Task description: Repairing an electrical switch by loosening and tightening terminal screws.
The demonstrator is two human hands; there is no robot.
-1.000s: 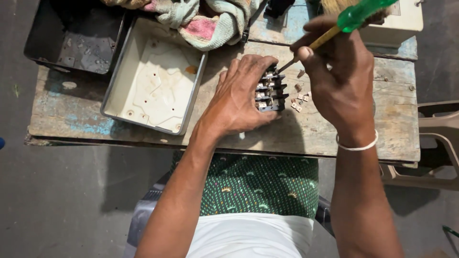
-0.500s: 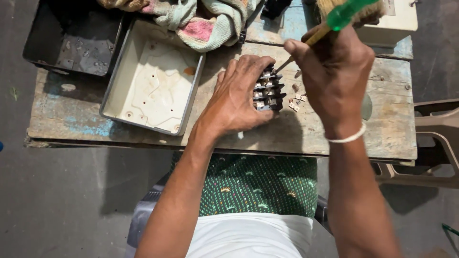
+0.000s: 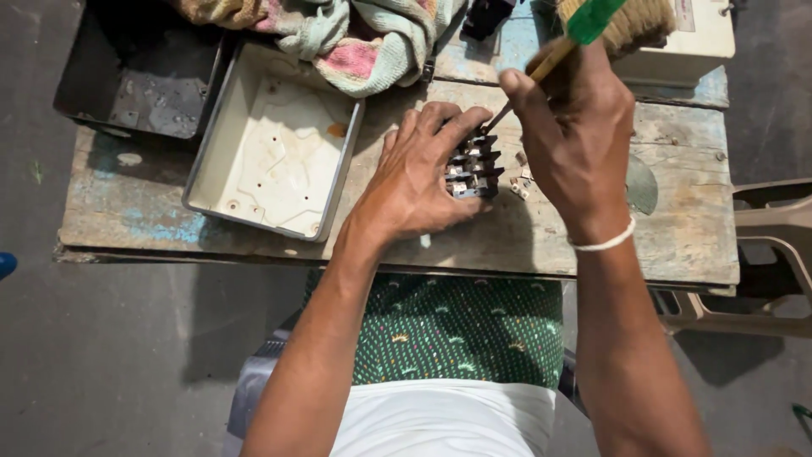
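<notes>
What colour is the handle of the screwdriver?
Bright green handle on the screwdriver, clearest in the head view.

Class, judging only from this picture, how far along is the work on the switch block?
Done: the white enclosure box lies open and bare on the wooden bench, and the black switch block is out of it. In hand: the left hand steadies the block while the right hand works a green-handled screwdriver at its terminals. Left: small loose parts lie beside the block; nothing is mounted in the box.
</notes>
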